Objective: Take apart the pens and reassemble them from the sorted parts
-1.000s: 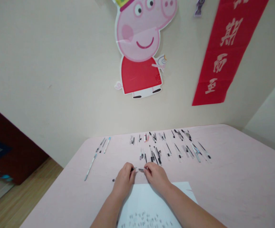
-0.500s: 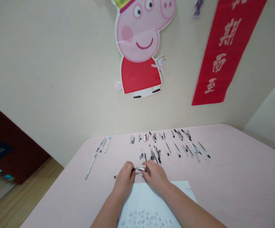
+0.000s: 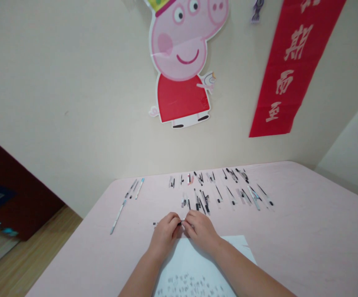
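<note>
We see a thin pen (image 3: 180, 223) low in the middle, above the tabletop (image 3: 82, 255). It lies sideways, its long way running from left to right. Our left hand (image 3: 165, 232) is wrapped round the middle of it, with the fingers curled in snug. A little dark end (image 3: 154, 223) pokes out on the far side of that hand. The other end points straight at our right hand (image 3: 201, 229).

The right fingers are pinched together on a small shiny bit (image 3: 183, 220), right by the pen's end. It is in line with the pen, or close to it. The two sets of fingertips are almost touching, and they hide the spot where the bits meet, so we cannot tell if they are joined.

Both hands are just as near. White paper (image 3: 191, 258) is under our arms. Past our fingers lie rows of pen parts (image 3: 202, 202), and more pens (image 3: 117, 217) lie off to the left.
</note>
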`<state>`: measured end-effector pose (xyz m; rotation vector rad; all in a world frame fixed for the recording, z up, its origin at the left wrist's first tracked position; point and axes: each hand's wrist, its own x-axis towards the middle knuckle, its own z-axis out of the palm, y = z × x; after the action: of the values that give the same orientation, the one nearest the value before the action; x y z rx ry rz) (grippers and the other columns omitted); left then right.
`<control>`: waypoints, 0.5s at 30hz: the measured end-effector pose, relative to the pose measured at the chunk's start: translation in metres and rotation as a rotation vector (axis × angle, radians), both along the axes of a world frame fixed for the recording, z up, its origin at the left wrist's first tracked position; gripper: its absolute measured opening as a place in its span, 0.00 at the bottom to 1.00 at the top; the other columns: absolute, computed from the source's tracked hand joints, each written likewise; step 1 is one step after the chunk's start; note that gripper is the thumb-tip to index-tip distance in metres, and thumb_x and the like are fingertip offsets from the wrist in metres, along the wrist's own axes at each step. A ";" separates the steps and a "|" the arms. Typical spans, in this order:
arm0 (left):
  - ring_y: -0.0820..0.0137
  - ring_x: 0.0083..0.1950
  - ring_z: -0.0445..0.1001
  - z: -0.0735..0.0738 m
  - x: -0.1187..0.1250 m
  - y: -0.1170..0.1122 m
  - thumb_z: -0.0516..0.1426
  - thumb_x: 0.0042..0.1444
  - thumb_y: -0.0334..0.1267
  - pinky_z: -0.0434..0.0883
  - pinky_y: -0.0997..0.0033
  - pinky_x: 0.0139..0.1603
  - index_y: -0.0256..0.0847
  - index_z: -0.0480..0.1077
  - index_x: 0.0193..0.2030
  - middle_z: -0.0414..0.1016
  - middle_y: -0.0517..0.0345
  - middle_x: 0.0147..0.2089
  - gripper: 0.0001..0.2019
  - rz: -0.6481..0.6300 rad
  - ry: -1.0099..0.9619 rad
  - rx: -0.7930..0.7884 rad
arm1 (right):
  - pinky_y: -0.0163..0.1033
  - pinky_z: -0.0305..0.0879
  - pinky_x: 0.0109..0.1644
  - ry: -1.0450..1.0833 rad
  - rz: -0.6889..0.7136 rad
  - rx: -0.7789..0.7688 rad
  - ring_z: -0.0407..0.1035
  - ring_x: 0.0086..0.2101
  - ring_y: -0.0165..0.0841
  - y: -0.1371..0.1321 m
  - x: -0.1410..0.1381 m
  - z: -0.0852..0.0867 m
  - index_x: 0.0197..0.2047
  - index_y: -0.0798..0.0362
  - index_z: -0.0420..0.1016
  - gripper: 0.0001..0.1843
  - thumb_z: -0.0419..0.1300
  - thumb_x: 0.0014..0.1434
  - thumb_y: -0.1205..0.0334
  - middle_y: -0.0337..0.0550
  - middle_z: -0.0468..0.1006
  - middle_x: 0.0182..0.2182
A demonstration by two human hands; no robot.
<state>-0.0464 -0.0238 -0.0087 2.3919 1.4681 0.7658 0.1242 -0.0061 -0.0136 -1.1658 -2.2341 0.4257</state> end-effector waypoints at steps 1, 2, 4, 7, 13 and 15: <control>0.67 0.40 0.70 0.000 0.000 0.000 0.49 0.58 0.30 0.68 0.69 0.41 0.42 0.70 0.37 0.71 0.53 0.41 0.09 -0.004 -0.002 -0.001 | 0.36 0.57 0.38 -0.003 0.001 0.004 0.64 0.34 0.32 0.000 0.000 -0.001 0.30 0.54 0.72 0.13 0.51 0.64 0.63 0.41 0.70 0.30; 0.67 0.41 0.70 -0.001 0.000 0.000 0.49 0.58 0.30 0.68 0.70 0.41 0.42 0.71 0.37 0.71 0.53 0.41 0.09 -0.006 -0.007 -0.002 | 0.36 0.57 0.38 -0.001 0.003 0.004 0.64 0.34 0.32 0.001 -0.001 -0.002 0.29 0.54 0.71 0.13 0.51 0.64 0.64 0.41 0.70 0.30; 0.68 0.40 0.70 -0.001 -0.001 0.000 0.49 0.59 0.31 0.68 0.70 0.41 0.42 0.71 0.38 0.72 0.53 0.40 0.10 -0.006 -0.020 -0.002 | 0.36 0.56 0.38 0.019 0.011 -0.001 0.64 0.34 0.31 0.001 -0.001 -0.003 0.30 0.54 0.71 0.11 0.53 0.63 0.65 0.41 0.70 0.30; 0.68 0.39 0.71 -0.001 -0.001 0.000 0.50 0.59 0.32 0.68 0.71 0.39 0.42 0.72 0.39 0.72 0.54 0.39 0.10 -0.001 -0.021 -0.002 | 0.35 0.56 0.38 0.062 0.017 -0.010 0.63 0.34 0.31 0.002 -0.001 -0.005 0.31 0.54 0.70 0.06 0.55 0.60 0.68 0.40 0.70 0.32; 0.68 0.39 0.71 -0.001 -0.003 0.002 0.49 0.59 0.31 0.68 0.71 0.38 0.42 0.73 0.40 0.72 0.54 0.38 0.11 -0.004 0.003 0.018 | 0.35 0.58 0.39 0.136 0.012 -0.047 0.64 0.36 0.31 0.003 -0.001 -0.004 0.34 0.53 0.70 0.05 0.57 0.56 0.72 0.39 0.70 0.34; 0.68 0.39 0.71 -0.001 -0.003 0.002 0.48 0.59 0.31 0.67 0.71 0.39 0.42 0.73 0.40 0.72 0.53 0.39 0.12 -0.003 0.005 0.019 | 0.35 0.58 0.40 0.155 0.003 -0.064 0.64 0.36 0.32 0.002 -0.001 -0.003 0.36 0.52 0.70 0.06 0.58 0.55 0.71 0.39 0.70 0.34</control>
<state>-0.0493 -0.0215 -0.0099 2.4109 1.4658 0.7774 0.1232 -0.0036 -0.0170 -1.1218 -2.1029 0.5728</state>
